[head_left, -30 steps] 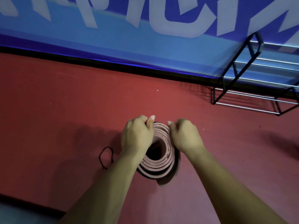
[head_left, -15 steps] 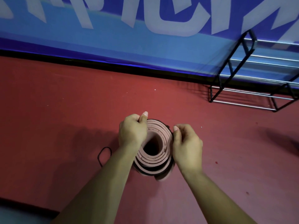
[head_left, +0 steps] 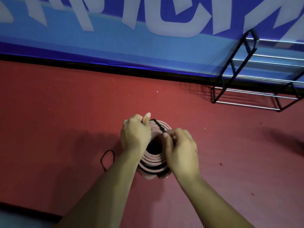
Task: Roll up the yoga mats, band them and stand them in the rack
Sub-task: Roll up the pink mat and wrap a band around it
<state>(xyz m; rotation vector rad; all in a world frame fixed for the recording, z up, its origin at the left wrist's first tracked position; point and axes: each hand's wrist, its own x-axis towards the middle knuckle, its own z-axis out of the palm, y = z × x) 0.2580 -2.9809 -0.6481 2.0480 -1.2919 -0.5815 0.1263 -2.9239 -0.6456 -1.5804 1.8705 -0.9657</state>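
Reaching over the upright rolled mat (head_left: 153, 159), your left hand (head_left: 135, 135) and right hand (head_left: 181, 150) pinched a black band (head_left: 158, 125) between them; banner lettering (head_left: 164, 18) seemed too cropped to read.

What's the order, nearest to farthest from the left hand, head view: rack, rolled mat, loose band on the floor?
1. rolled mat, right at the left hand.
2. loose band, floor, to its left.
3. rack, far right by the wall.

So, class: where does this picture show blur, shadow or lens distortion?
Head view: the banner is motion-blurred and its lower edge bows from the wide lens; the rack bars smear; a dark shadow lies on the floor left of the mat.
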